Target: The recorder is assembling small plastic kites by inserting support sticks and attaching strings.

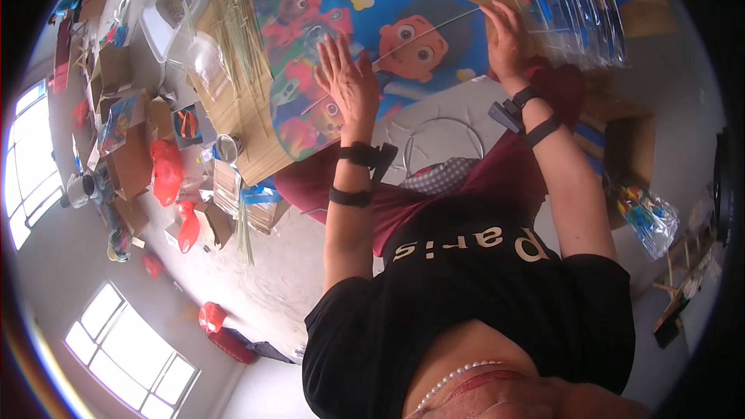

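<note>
A kite-shaped sheet (365, 0) lies on the wooden table in front of me, blue with bright cartoon figures. A thin pale rod (436, 29) runs slantwise over it. My left hand (349, 81) rests flat on the sheet with fingers spread, covering part of the rod. At the sheet's right edge is my right hand (506, 40). Its fingers are stretched out, and the rod's upper right end meets its fingertips. Whether they press on the rod is hard to see.
Several clear-wrapped colourful packages (570, 0) lie at the table's right. A bundle of thin sticks (237, 23) and a white plastic basket (174, 12) are at the left. Cardboard boxes (128, 163) and red bags (165, 172) stand on the floor beyond. An open carton (628, 140) is right of my legs.
</note>
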Available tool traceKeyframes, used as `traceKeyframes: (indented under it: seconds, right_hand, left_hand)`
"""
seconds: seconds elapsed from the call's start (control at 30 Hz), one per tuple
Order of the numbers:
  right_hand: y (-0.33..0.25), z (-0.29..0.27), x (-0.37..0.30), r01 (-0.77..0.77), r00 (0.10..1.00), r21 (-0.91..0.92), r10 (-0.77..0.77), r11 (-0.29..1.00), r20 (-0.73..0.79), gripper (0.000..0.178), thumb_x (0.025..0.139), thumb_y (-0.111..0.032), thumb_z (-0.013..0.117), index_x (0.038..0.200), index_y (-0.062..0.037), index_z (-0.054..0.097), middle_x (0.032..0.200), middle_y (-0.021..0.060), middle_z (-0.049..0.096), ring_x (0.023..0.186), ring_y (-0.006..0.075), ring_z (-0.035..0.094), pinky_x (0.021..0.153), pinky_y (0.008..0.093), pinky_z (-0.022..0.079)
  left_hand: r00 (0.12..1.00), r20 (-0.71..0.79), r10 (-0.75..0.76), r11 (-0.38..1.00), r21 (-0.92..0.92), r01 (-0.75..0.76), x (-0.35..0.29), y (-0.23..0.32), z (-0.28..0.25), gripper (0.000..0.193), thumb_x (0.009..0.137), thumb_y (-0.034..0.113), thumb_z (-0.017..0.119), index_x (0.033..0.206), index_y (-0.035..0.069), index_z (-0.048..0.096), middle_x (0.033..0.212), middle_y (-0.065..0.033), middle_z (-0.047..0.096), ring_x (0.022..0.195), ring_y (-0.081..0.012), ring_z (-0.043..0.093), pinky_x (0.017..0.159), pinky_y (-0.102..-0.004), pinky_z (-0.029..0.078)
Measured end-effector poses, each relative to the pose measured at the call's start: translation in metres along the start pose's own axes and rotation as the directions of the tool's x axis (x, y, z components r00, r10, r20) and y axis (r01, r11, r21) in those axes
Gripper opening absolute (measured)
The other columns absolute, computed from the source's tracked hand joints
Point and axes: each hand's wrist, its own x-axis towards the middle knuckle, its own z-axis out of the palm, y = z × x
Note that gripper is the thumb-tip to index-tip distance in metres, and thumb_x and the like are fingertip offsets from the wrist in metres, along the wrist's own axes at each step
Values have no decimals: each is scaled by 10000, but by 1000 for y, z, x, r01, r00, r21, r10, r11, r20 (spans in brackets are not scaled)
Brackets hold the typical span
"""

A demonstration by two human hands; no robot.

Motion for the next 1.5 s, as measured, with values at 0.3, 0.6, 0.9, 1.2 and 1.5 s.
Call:
traceKeyframes:
  seconds: [0.3,0.6,0.9,1.2,1.5]
  right_hand:
    - [1,2,0,9,1000,-13,-9,1000,-8,467,798,91,580,1199,-133,662,1269,94,610,1168,322,584,990,416,476]
    - [1,-1,0,10,1000,-11,-11,1000,-17,505,778,115,559,1204,-136,663,1272,97,612,1180,320,582,1003,410,472]
    - [2,-1,-1,-8,1000,16,7,1000,25,516,770,128,538,1202,-125,661,1271,103,596,1188,319,571,1007,406,471]
    - [2,-2,0,-4,1000,6,4,1000,5,508,778,130,533,1204,-118,657,1263,112,601,1180,327,575,1006,410,469]
    - [1,-3,1,-11,1000,-8,11,1000,3,490,792,116,533,1198,-127,660,1265,101,601,1165,316,587,983,412,484]
  left_hand:
    - [943,272,-191,963,240,125,1,-14,-18,645,1015,452,443,1553,118,321,1631,-120,268,1520,-366,165,1153,-675,109]
    - [960,252,-124,973,219,68,13,-25,-10,677,976,463,526,1533,112,371,1614,-116,314,1515,-366,192,1162,-661,105]
    - [953,294,-72,978,211,9,32,-38,-10,639,998,461,497,1539,148,363,1627,-110,283,1516,-346,193,1158,-656,106]
    - [988,72,140,989,-49,-137,20,4,-13,328,836,148,725,1158,145,668,1171,-84,594,1173,-298,514,1053,-465,321]
    - [980,99,174,976,-151,-158,23,17,11,283,800,154,747,1077,154,689,1073,-63,598,1082,-279,534,1004,-461,326]
